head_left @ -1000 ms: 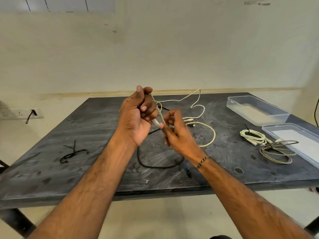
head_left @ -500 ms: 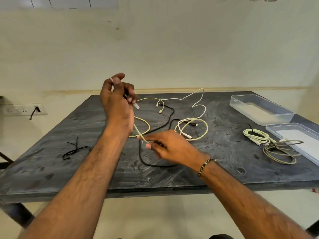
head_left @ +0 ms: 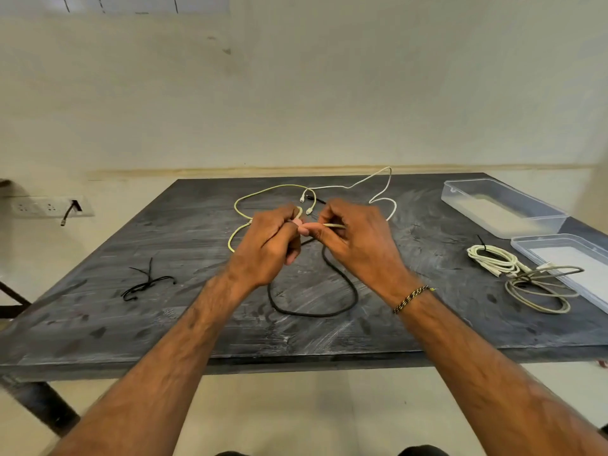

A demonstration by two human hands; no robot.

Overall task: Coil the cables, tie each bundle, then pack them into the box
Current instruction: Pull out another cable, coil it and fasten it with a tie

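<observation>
Two forearms raised over table [head_left: 98, 311], left hand [head_left: 268, 245] and right hand [head_left: 357, 241] close together, both pinching yellow cable [head_left: 263, 192]

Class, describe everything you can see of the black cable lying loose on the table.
The black cable is thin, smooth and rubbery-looking. It lies uncoiled on the dark table, making one wide open loop near the front edge, below the hands. From there it runs back, passing behind the right hand, and a short stretch reappears beyond the hands. No tie is on it. Neither hand visibly grips it.
</observation>
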